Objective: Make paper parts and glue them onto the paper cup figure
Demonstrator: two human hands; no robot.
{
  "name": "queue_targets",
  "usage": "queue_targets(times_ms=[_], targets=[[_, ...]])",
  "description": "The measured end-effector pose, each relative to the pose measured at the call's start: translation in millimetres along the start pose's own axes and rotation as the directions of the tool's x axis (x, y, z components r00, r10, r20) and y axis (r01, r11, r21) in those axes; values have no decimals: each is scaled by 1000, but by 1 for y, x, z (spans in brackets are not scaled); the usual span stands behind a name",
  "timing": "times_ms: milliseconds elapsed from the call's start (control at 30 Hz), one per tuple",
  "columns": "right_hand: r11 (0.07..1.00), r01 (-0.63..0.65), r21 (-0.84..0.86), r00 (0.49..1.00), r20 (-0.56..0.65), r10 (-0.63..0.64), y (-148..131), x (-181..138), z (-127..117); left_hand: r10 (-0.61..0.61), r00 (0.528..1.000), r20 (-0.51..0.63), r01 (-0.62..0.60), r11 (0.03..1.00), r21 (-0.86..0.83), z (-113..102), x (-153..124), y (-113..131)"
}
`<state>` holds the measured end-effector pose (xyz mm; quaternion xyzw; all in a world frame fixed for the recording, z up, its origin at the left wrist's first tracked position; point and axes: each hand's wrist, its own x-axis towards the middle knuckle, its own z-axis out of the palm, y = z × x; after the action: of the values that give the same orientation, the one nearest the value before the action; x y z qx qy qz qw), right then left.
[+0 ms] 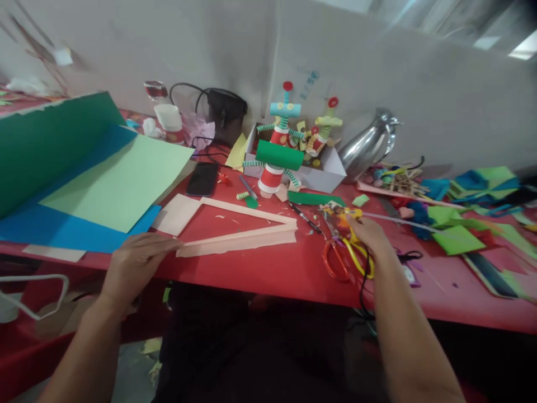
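My left hand (136,263) pinches the left end of a folded peach paper strip (239,240), which lies along the front of the red table. Behind it, a second peach strip (247,211) meets its right end at an angle. On the right, my right hand (371,235) is closed around a yellow glue gun (350,214), with a long clear glue stick (398,221) poking out at its back. Red-handled scissors (335,262) lie beside that hand. A black marker (305,217) rests to their left. My right fingers partly cover the glue gun.
Paper-cup robot figures (272,178) stand at the back by a white box (325,176). A steel jug (369,143) leans there. Green paper sheets (121,179) and a phone (202,179) lie left; coloured scraps (457,238) cover the right side.
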<state>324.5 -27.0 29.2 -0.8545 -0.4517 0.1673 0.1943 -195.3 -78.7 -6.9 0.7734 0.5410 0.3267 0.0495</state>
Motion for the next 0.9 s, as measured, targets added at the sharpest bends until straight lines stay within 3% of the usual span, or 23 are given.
queue_targets(times_ms=[67,100,133,167,200,233,300,367,433,533,633,767,900], targets=[[956,108,-274,965,-204,-167,-5,-13,4,32,999,9,-32,999,17,-1,0,-3],[918,214,-334,912,-268,-310,-11,-23,9,36,999,10,-36,999,30,-1,0,-3],[857,388,-340,847,-236,-477,-19,-34,15,26,1000,13,-26,999,47,0,1,-1],[755,588,-291,758,-127,-640,-29,-43,23,-3,1000,14,2,998,66,0,2,1],[629,751,-202,641,-8,-768,-40,-51,31,-45,999,23,43,996,83,1,3,3],[522,846,-111,531,74,-844,-51,-56,40,-94,995,37,90,991,97,1,6,6],[423,906,-11,421,134,-897,-71,-58,55,-176,981,76,169,981,95,0,12,10],[412,911,29,399,196,-896,-85,-53,63,-211,970,125,205,977,53,-2,18,11],[457,887,66,422,285,-861,-91,-49,62,-219,963,159,222,975,4,-5,22,9],[573,800,177,460,432,-776,-83,-54,55,-219,957,191,227,974,-22,-10,26,5],[620,740,260,467,464,-752,-67,-65,50,-211,947,241,218,976,-3,-12,27,2],[575,780,248,458,402,-793,-52,-73,51,-150,945,289,148,989,29,-12,29,0],[465,859,217,365,379,-851,-47,-74,51,52,949,310,-48,999,-22,-13,25,-7]])
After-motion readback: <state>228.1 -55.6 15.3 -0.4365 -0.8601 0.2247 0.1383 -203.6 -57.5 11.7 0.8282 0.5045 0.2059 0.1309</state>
